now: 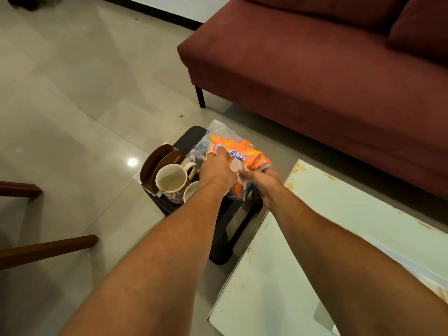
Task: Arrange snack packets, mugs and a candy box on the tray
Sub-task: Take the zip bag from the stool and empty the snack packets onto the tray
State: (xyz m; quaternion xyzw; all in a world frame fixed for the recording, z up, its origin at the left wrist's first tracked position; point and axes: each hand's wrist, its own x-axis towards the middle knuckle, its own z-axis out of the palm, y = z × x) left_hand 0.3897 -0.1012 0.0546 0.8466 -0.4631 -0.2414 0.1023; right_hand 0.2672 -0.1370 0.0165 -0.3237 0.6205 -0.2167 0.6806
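the snack packets (244, 151) are seen as bright orange pouches with a blue "kurkure" logo, bundled inside a crinkled clear bag (218, 129). they are found directly under and just beyond both hands, on a dark stand (223, 229). the left hand (215, 170) is stretched forward, palm down, and the near top of the bundle is gripped by its curled fingers. the right hand (266, 184) is held just beside it, and the bag's near edge is pinched between its thumb and fingers. both forearms are extended nearly straight. two mugs are counted just left of the left hand: a flower-patterned mug (171, 183) and a plain white mug (191, 191), partly hidden by the left wrist. one open brown box (155, 161) is set just beyond them. the exact number of packets cannot be told.
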